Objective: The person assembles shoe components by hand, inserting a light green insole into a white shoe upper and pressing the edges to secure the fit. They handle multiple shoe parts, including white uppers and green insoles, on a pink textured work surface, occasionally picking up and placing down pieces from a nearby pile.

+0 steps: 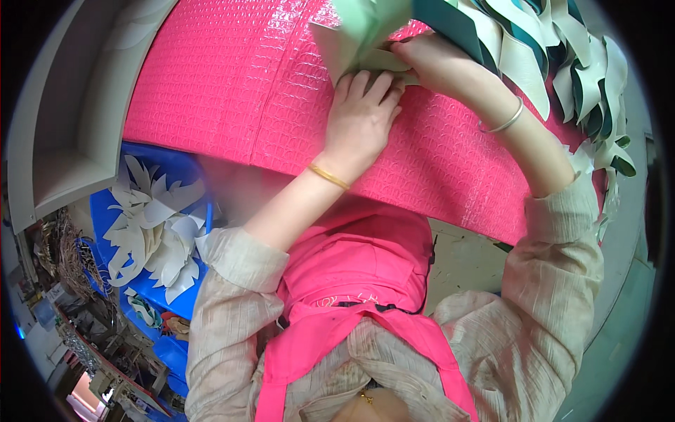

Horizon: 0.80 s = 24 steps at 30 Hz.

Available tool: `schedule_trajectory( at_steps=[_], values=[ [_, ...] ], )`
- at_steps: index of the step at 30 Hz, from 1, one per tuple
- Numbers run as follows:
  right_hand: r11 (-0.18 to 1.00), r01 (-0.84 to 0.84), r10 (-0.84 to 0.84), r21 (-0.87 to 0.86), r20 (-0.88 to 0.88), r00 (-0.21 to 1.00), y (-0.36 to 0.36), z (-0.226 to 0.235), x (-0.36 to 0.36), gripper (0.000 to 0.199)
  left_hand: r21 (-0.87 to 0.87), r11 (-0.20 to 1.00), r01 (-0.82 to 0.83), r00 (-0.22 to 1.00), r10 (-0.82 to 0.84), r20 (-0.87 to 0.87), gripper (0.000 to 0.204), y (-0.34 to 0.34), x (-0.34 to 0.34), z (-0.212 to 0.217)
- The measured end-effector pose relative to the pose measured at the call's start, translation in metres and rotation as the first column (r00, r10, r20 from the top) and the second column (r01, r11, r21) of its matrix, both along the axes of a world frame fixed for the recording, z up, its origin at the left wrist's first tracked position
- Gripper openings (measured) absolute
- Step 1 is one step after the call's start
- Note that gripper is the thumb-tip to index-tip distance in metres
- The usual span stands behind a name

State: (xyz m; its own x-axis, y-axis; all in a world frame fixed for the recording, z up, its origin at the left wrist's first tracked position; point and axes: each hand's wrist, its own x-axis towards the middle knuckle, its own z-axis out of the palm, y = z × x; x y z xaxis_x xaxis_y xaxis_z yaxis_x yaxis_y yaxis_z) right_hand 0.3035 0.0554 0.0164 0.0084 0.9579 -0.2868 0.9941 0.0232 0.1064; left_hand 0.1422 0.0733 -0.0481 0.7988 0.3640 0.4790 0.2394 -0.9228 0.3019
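On a pink textured table cover (211, 91), my left hand (362, 119) curls its fingers over the near edge of a pale green leather-like piece (376, 60). The thumb side is partly hidden. My right hand (437, 65) is closed on the same piece a little farther right, pinching its edge, with the fingertips partly out of sight. Behind both hands stands a lighter green, folded-looking sheet (373, 24), blurred at the top edge of the view. Many cut pieces (524, 63), pale on one face and dark green on the other, overlap to the right of my right hand.
A blue bin (162, 281) at the left holds pale curved offcuts (151, 218). A grey open-fronted cabinet (77, 133) borders the table's left side. Tangled brown strands (70, 260) and clutter lie beyond the bin. More pieces hang over the table's right edge.
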Motion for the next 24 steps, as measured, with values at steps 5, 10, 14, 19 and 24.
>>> schedule_trajectory(
  at_steps=[5, 10, 14, 19, 24],
  values=[
    [0.997, -0.03, 0.024, -0.07, -0.086, 0.996, 0.004, 0.003, 0.006, 0.024, 0.16, 0.987, -0.016, 0.991, 0.037, -0.131, 0.032, -0.004, 0.012, 0.004],
    [0.998, -0.009, -0.006, -0.069, -0.226, 0.974, 0.001, 0.009, 0.036, 0.032, 0.4, 0.906, 0.135, 0.981, -0.067, -0.18, 0.024, 0.005, 0.017, 0.012],
    [0.958, -0.178, 0.125, -0.223, -0.234, 0.964, 0.0, 0.027, 0.05, 0.034, 0.535, 0.757, 0.375, 0.927, -0.304, -0.22, 0.012, 0.028, 0.027, 0.02],
    [0.933, 0.088, -0.202, -0.348, -0.306, 0.93, -0.003, 0.051, 0.043, 0.03, 0.507, 0.712, 0.486, 0.863, -0.3, -0.407, 0.01, 0.04, 0.004, 0.034],
    [0.93, -0.033, -0.19, -0.367, -0.554, 0.811, 0.001, 0.032, -0.027, 0.046, 0.436, 0.748, 0.5, 0.799, -0.204, -0.566, 0.015, 0.024, -0.082, 0.045]
  ],
)
